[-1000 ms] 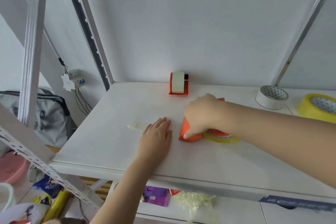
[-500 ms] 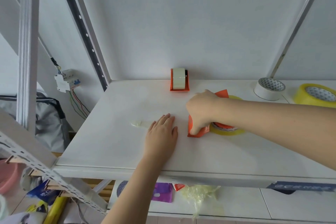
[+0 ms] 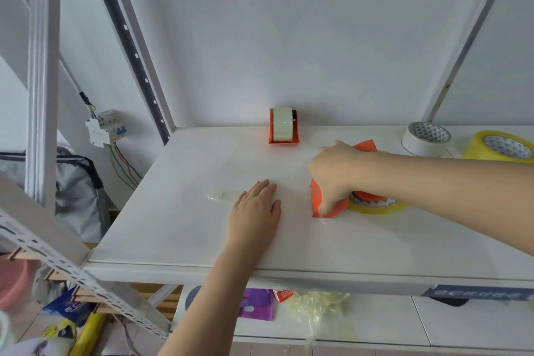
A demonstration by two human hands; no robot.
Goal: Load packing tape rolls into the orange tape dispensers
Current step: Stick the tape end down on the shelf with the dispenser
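Little is changed since the earlier frame: the right hand (image 3: 332, 173) is still kept on the dispenser (image 3: 325, 201), and the left hand (image 3: 255, 206) is still laid flat on the shelf (image 3: 179, 228), fingers (image 3: 264, 186) straight, close together and holding nothing. The right fingers are curled down over the dispenser's near end and closed on it. A yellow roll (image 3: 378, 206) is seen lying flat at the dispenser's 3 o'clock side, touching it, partly hidden by the forearm; whether it is seated on the hub cannot be told. At 12 o'clock, against the wall, a second dispenser (image 3: 283, 127) is stood upright with a pale roll (image 3: 282, 124) in it. At 2 o'clock a white roll (image 3: 424, 140) is placed, and just beside it, towards 3 o'clock, a large yellow roll (image 3: 500, 149). A tape scrap (image 3: 221, 196) is stuck to the shelf at 9 o'clock of the left fingertips.
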